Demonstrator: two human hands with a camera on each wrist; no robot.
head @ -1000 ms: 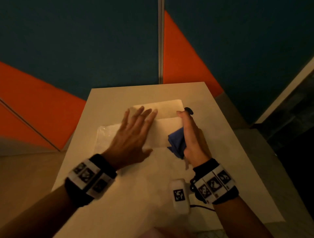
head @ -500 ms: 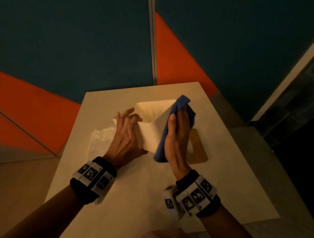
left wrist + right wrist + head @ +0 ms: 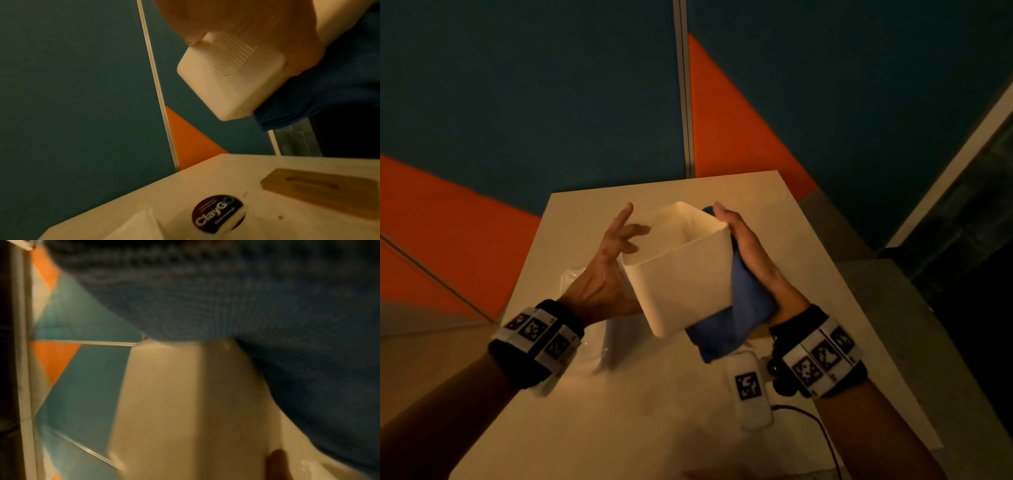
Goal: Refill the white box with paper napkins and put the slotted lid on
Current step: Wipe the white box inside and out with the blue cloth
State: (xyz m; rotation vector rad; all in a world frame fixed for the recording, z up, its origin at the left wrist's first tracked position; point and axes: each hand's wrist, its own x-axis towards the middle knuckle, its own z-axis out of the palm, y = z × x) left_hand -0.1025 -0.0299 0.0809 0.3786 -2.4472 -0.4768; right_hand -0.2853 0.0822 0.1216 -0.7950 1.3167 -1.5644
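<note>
1. White plastic forms the box (image 3: 681,274), which is held in the air above the pale table (image 3: 654,411), tilted, with its open top facing up and away from the person. Nothing shows inside it in the head view.
2. From the left wrist view, the box's underside (image 3: 230,78) shows a grid of tiny dots or holes.
3. On the box's left side is the left hand (image 3: 602,277), palm against the wall near the lower corner. Its fingers (image 3: 625,219) are straight and spread apart, reaching along the box's far-left side.
4. On the box's right side is the right hand (image 3: 750,253), fingers straight and pressed together. It presses a blue cloth (image 3: 739,308) flat against the box's right wall; the cloth hangs below the box's bottom corner.
5. Up close in the right wrist view, the cloth (image 3: 246,296) has a ribbed weave and lies against the box wall (image 3: 185,402).
6. A wooden slotted lid (image 3: 320,191) lies flat on the table, apart from the box, with one long narrow slot along it.
7. Near the lid on the table sits a round dark sticker (image 3: 218,212) with white lettering that reads "ClayGo"; smaller print beside it is too blurred to read.
8. Clear plastic wrapping (image 3: 575,284) lies on the table under the left wrist; I cannot tell what it holds.
9. Both wrists wear black bands with white tiles bearing black square code markers.
</note>
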